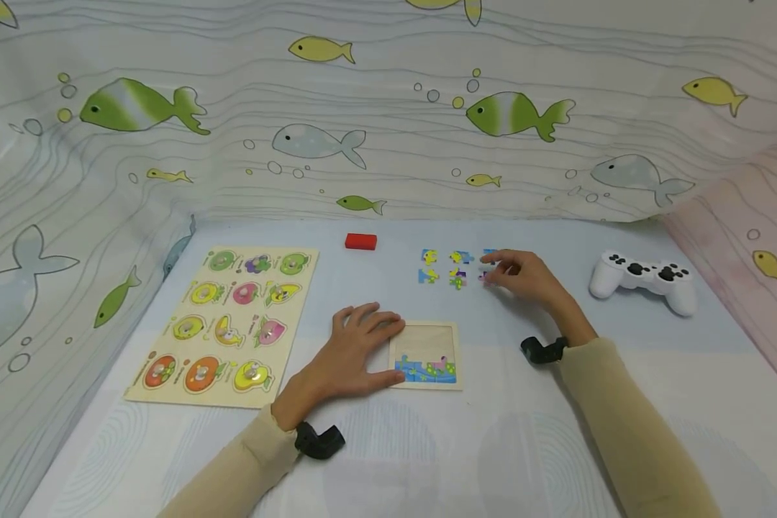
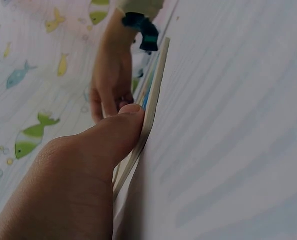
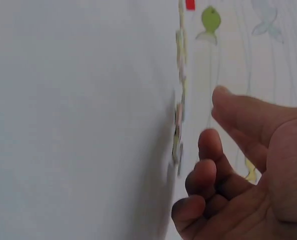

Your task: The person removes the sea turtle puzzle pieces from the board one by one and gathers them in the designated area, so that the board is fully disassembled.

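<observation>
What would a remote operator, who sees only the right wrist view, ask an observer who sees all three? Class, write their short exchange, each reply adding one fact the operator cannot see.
Operator: I see the right hand beside loose puzzle pieces, shown nearly edge-on. Where is the left hand?
Observer: In the head view, it rests against the left side of the wooden puzzle tray.
Operator: That tray is outside my picture. How full is it?
Observer: Only partly: joined pieces cover its near part, while the far part shows bare wood.
</observation>
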Motion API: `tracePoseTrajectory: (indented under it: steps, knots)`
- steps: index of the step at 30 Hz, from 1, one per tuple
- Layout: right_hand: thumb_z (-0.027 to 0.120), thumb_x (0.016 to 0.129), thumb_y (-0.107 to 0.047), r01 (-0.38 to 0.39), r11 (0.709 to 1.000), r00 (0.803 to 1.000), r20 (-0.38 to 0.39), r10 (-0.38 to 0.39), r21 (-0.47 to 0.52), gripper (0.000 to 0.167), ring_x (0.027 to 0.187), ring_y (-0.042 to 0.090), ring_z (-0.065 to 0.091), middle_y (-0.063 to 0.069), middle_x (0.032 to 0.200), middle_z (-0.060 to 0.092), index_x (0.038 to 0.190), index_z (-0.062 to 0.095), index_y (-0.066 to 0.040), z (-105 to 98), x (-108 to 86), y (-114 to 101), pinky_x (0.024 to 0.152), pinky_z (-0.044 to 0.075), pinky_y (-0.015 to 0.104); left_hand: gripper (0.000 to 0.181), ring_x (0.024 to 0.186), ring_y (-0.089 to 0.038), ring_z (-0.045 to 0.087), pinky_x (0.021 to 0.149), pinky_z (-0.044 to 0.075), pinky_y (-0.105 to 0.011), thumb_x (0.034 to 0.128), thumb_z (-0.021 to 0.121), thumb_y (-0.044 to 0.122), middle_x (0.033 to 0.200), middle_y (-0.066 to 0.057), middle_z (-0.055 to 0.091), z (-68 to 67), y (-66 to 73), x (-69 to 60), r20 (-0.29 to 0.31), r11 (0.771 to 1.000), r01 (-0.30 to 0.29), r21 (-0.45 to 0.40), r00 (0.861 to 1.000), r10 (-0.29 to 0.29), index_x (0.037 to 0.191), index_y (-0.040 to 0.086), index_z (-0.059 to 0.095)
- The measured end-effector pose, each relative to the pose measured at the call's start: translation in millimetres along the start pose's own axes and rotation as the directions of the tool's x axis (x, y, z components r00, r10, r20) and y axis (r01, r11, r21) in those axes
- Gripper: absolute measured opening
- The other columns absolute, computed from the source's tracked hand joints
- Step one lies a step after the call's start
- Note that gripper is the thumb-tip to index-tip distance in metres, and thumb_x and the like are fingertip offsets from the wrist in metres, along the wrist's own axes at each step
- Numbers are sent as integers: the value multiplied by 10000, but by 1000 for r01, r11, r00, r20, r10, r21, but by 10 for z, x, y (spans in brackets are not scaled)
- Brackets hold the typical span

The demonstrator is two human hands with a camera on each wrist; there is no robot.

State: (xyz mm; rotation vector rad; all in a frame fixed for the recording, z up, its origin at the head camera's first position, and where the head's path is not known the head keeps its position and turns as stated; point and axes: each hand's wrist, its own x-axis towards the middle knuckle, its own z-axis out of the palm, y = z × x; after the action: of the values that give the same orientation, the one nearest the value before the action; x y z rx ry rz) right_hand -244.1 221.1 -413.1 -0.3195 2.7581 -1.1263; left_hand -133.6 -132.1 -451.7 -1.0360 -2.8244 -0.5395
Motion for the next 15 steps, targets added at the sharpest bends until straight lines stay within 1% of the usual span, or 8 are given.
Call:
tracePoseTrajectory:
  steps: [3, 6, 9, 11, 15]
  knots:
    - [716, 949, -198, 79, 997, 996, 48, -79, 3, 324, 836, 216, 516, 93, 979, 652, 1262, 707, -116, 90, -68, -86, 703, 425, 295, 788, 1497, -343, 315, 1147, 176, -635, 857, 656, 617, 1526, 10, 497, -7, -9, 9, 3, 1000, 5, 1, 1000, -5, 1514, 209, 502]
    - [743, 929, -180, 168, 986, 981, 100, -166, -6, 283, 815, 195, 522, 52, 950, 655, 1207, 735, -126, 176, -143, -178, 702, 435, 274, 789, 1502, -342, 308, 1151, 173, -632, 858, 656, 620, 1530, 15, 493, -11, -12, 21, 2, 1000, 4, -1, 1000, -4, 1516, 213, 499]
    - [767, 910, -172, 259, 966, 954, 156, -255, -7, 268, 797, 179, 529, 15, 956, 688, 1173, 753, -130, 263, -228, -283, 701, 445, 261, 789, 1509, -335, 296, 1154, 169, -631, 860, 643, 632, 1534, 26, 487, -8, -10, 32, 8, 1000, 8, -2, 1000, -8, 1518, 222, 497]
    - [775, 901, -159, 324, 946, 929, 191, -318, 1, 261, 797, 167, 537, -2, 955, 703, 1159, 759, -124, 328, -284, -367, 714, 458, 260, 790, 1511, -334, 290, 1154, 167, -633, 859, 637, 641, 1535, 30, 487, -8, -3, 31, 15, 1000, 12, -5, 1000, -12, 1517, 226, 499]
    - [772, 902, -152, 402, 915, 881, 265, -392, 20, 251, 824, 140, 549, -24, 958, 701, 1153, 763, -131, 468, -392, -555, 747, 475, 267, 795, 1507, -338, 291, 1151, 170, -639, 850, 641, 643, 1523, 21, 496, -7, 8, 9, 20, 1000, 11, -10, 1000, -11, 1509, 220, 507]
